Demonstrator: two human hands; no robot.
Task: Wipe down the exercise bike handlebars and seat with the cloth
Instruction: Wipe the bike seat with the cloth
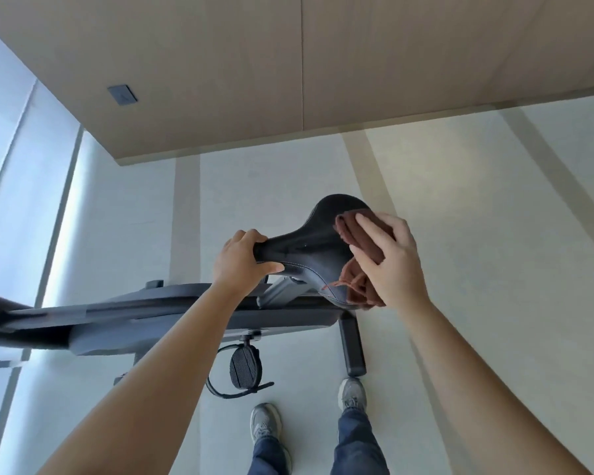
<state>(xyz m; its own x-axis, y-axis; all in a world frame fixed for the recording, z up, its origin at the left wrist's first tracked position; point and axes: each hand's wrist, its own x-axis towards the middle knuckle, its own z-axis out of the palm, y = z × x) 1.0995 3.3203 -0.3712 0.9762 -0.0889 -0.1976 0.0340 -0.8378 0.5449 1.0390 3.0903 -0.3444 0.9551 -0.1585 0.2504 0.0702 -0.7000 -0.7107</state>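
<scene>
While left hand point(240, 260) grips seat point(309, 248) nose, fingers point(252, 236) curled over top and thumb under, right hand point(391, 255) presses brown cloth point(359, 289) flat on wide right end of seat, fingers straight, held together. Cloth tail hangs over near edge. Judgement: seat wipe underway, nose and middle likely left to do. Handlebars off left, not clearly visible; can't tell if wiped.
</scene>
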